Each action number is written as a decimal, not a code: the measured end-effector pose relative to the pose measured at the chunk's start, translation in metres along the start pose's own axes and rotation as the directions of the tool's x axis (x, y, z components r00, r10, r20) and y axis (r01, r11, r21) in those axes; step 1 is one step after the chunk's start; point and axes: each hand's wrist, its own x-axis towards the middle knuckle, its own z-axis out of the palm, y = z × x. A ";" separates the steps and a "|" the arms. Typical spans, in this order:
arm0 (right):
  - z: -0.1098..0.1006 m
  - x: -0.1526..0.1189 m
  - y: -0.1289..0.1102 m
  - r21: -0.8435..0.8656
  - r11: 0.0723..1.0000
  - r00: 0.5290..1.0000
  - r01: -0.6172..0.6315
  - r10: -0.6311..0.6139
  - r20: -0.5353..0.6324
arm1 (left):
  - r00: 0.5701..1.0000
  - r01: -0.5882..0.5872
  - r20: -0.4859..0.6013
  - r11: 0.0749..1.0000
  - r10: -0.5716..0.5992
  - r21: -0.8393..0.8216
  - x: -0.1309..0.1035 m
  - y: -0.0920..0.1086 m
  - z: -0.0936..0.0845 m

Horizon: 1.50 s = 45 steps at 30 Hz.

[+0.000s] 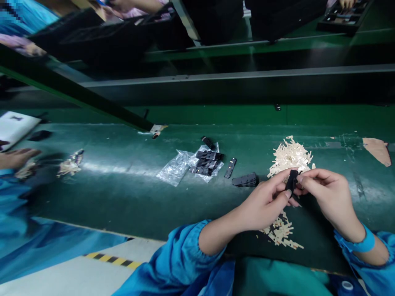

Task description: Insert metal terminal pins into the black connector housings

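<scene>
My left hand (265,199) and my right hand (327,193) meet over the green table, both pinching one small black plastic part (291,183) between their fingertips. Just behind the hands lies a heap of pale cream slips (290,156). A second, smaller scatter of the same slips (282,234) lies under my left wrist. Left of the hands rests a stack of black parts (245,180) and a single black part (230,167).
A clear plastic bag (177,166) holds more black parts (208,161) mid-table. Another person's hand (17,158) in a blue sleeve works at the far left beside a crumpled bag (70,162). Black trays (101,37) line the far side. A torn patch (376,150) marks the table's right.
</scene>
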 end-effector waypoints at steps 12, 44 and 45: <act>0.000 0.000 -0.001 0.031 0.999 0.999 -0.035 0.034 0.024 | 1.000 0.011 0.008 0.997 -0.011 -0.083 0.000 0.002 -0.001; 0.001 -0.004 -0.002 -0.048 0.998 0.999 0.049 -0.048 0.021 | 0.999 0.050 0.030 0.983 -0.045 -0.176 -0.001 0.004 -0.002; 0.001 -0.003 -0.002 -0.053 0.996 0.997 0.071 -0.072 -0.003 | 0.998 0.052 0.032 0.982 -0.047 -0.184 -0.001 0.005 -0.002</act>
